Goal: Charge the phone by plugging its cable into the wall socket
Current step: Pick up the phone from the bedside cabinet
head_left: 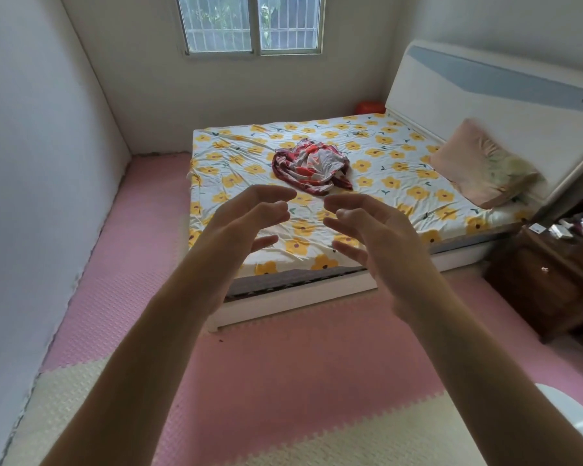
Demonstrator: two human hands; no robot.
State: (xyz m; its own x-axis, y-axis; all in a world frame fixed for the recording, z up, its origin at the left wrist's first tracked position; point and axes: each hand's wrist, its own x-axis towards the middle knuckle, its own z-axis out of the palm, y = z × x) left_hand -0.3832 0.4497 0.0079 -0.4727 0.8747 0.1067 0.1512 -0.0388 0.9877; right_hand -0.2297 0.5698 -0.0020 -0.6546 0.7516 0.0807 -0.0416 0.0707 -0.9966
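My left hand (249, 220) and my right hand (367, 227) are both raised in front of me, palms facing each other, fingers spread and curled, holding nothing. They hover over the foot of a bed (401, 183) with a white sheet printed with yellow flowers. A thin white cable (360, 131) lies loosely on the sheet near the far side of the bed, well beyond both hands. I see no phone and no wall socket in this view.
A crumpled red and white cloth (312, 166) lies mid-bed. A pink pillow (478, 166) leans by the white headboard (485, 105). A dark wooden nightstand (552, 274) with small items stands at right. Pink and beige foam mats (283, 364) cover the floor. A window (249, 25) is in the far wall.
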